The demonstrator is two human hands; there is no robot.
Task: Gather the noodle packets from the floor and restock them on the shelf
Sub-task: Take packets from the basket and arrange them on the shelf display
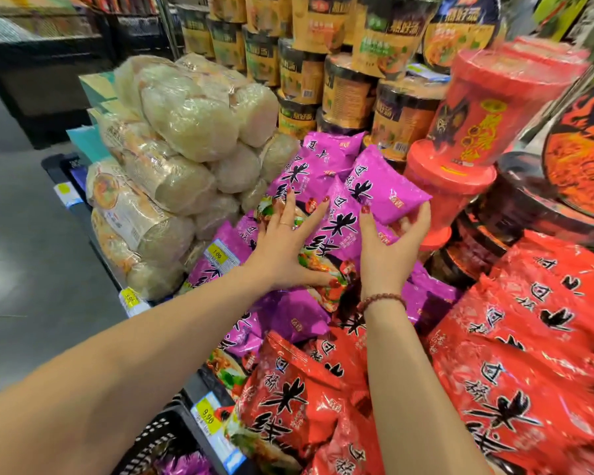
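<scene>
the right hand (391,248) grips a purple packet (388,186) by its lower end, thumb on the face and fingers curled round the far edge, holding it tilted over the heap. the left hand (285,241) lies spread, fingers wide and straight, pressing flat on the purple packets (336,231) already on the shelf (199,382), as if steadying them while the new one goes in.

around the hands the purple heap is loose and slanted, packets overlapping at odd angles. just nearer the camera and to the right lie the red packets (528,354), also piled unevenly. to the left of the purple heap stand clear bags of pale noodles (186,125); behind it, cup noodles (347,87) and red tubs (487,108) are stacked. yellow price tags (206,419) run along the shelf edge.

below that edge a black basket (158,440) holds something purple and shiny (182,464), blurred, probably more packets waiting.

judged from this, the restocking is well under way: many packets are on the shelf and one is in hand, not yet set down. left to do: place this packet, empty whatever is in the basket, and likely straighten the heap. the strip of floor (31,269) in view is too partial to say whether more remain to gather.
</scene>
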